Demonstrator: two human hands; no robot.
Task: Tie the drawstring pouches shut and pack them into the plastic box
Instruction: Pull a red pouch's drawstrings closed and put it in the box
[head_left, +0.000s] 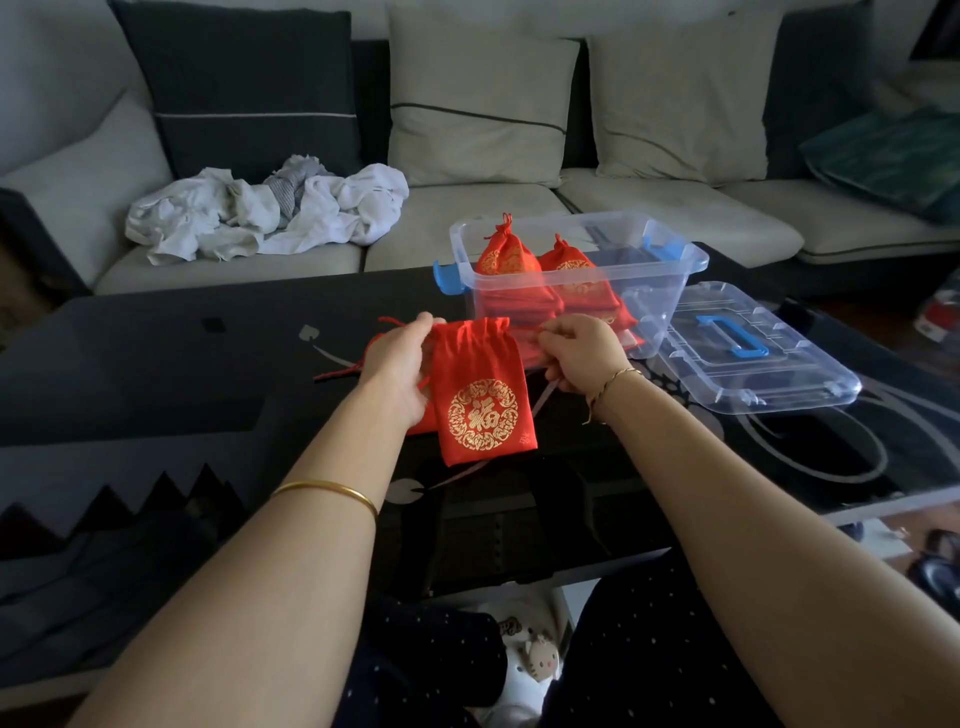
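Note:
A red drawstring pouch (480, 389) with a gold round emblem lies on the black table, its gathered mouth pointing away from me. My left hand (402, 366) grips the pouch's left top corner, where a red cord trails off to the left. My right hand (582, 353) pinches the cord at the pouch's right top corner. Under my left hand the edge of another red pouch (423, 423) peeks out. The clear plastic box (670, 260) with blue latches stands just behind my hands, and two tied red pouches (506, 260) stand upright inside it.
The box's clear lid (753, 374) with a blue handle lies flat on the table to the right of the box. Behind the black glass table (182, 364) runs a sofa with cushions and a heap of white cloth (270, 213).

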